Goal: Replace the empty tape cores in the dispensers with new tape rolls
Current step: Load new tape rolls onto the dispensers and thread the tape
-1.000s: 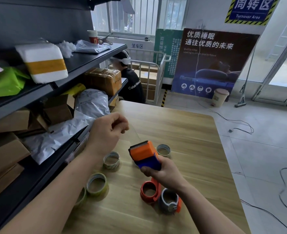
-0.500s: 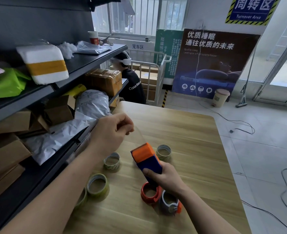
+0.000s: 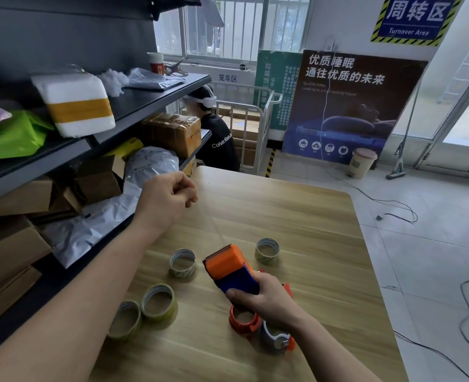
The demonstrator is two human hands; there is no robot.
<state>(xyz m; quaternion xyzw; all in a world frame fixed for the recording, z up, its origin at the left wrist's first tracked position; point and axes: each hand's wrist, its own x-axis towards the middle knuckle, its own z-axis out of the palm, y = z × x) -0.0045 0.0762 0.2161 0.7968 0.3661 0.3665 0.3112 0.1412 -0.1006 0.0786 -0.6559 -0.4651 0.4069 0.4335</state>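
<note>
My right hand (image 3: 265,299) grips a blue and orange tape dispenser (image 3: 229,268) above the wooden table (image 3: 296,221), its orange head pointing up and away. My left hand (image 3: 168,201) is raised to the far left of it, fingers curled, pinching the end of a faint clear tape strip (image 3: 214,227) that runs from the dispenser head. Two more dispensers lie under my right wrist: an orange one (image 3: 243,321) and a grey one with orange trim (image 3: 276,340). Several tape rolls and cores stand on the table (image 3: 182,263) (image 3: 267,250) (image 3: 159,301) (image 3: 124,319).
A dark shelf unit (image 3: 145,106) with parcels, boxes and plastic bags runs along the table's left side. A person (image 3: 216,139) sits beyond the table's far end. Cables (image 3: 393,213) lie on the tiled floor to the right.
My left hand has moved up and away from the dispenser, drawing out the clear tape. My right hand has shifted the dispenser slightly lower and to the right.
</note>
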